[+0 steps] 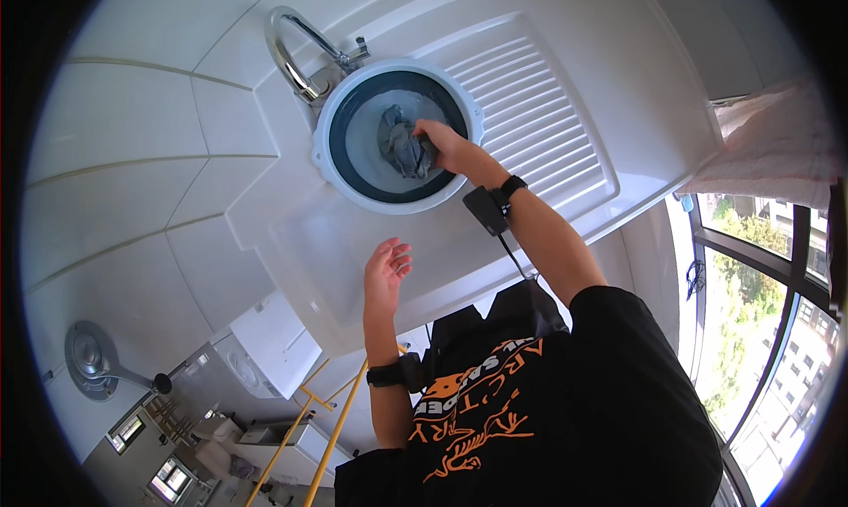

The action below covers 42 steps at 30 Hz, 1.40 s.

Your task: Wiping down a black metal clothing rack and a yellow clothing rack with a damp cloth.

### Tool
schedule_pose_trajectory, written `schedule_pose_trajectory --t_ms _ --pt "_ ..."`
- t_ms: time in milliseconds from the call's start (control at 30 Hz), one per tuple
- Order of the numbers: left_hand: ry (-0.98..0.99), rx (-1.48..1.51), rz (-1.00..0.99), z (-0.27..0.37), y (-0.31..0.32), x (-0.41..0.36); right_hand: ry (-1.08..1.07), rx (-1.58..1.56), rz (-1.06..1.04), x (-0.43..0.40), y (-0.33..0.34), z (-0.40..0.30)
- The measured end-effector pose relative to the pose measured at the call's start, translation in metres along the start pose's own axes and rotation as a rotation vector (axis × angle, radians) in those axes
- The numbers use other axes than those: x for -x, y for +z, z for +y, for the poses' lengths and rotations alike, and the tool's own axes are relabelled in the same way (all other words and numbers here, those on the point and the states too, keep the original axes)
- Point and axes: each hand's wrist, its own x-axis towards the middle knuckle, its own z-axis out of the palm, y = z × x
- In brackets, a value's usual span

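A round light-blue plastic basin [474, 109] with a dark inner wall sits in the white laundry sink [318, 248]. Inside it is a crumpled, wet-looking grey cloth [401, 146], with what looks like shallow water around it. My right hand [440, 144] reaches over the basin's near right rim and grips the cloth's right side; part of the cloth is hidden by my fingers. Below the basin in the view, my left hand [389, 262] hovers over the sink with its fingers loosely curled, apart and holding nothing.
A chrome tap [291, 56] arches at the basin's upper left. To the right, a ribbed washboard [536, 116] is moulded into the sink. A yellow metal frame [338, 427] stands at lower left, near a white appliance [258, 361]. Pinkish fabric [768, 149] hangs by the window [748, 288].
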Motion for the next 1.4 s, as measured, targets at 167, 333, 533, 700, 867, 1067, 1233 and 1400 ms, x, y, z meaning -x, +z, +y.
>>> schedule_pose_trajectory --t_ms 167,333,533,700,867,1067,1233,1400 --pt "0.008 -0.032 -0.06 0.021 0.026 -0.002 0.046 -0.314 -0.192 0.024 0.004 0.01" --pt "0.367 -0.216 0.021 0.054 0.027 0.008 -0.005 -0.31 -0.361 0.062 -0.001 0.037" --pt "0.188 -0.197 -0.152 0.055 0.031 0.015 0.099 -0.158 -0.486 0.094 -0.001 0.084" --pt "0.211 -0.071 0.095 0.017 0.032 -0.01 0.094 0.098 -0.439 0.099 -0.002 0.107" --pt "0.337 0.026 0.39 -0.021 0.022 -0.026 -0.007 0.358 -0.043 0.101 0.005 0.129" --pt "0.253 -0.002 0.392 -0.044 0.022 -0.032 -0.338 0.675 0.251 0.083 0.008 0.163" --pt "0.242 -0.023 0.338 -0.042 0.016 -0.034 -0.224 0.465 0.233 0.069 0.013 0.17" --pt "0.164 0.158 0.429 -0.044 0.017 -0.034 -0.211 0.382 0.188 0.063 0.017 0.18"
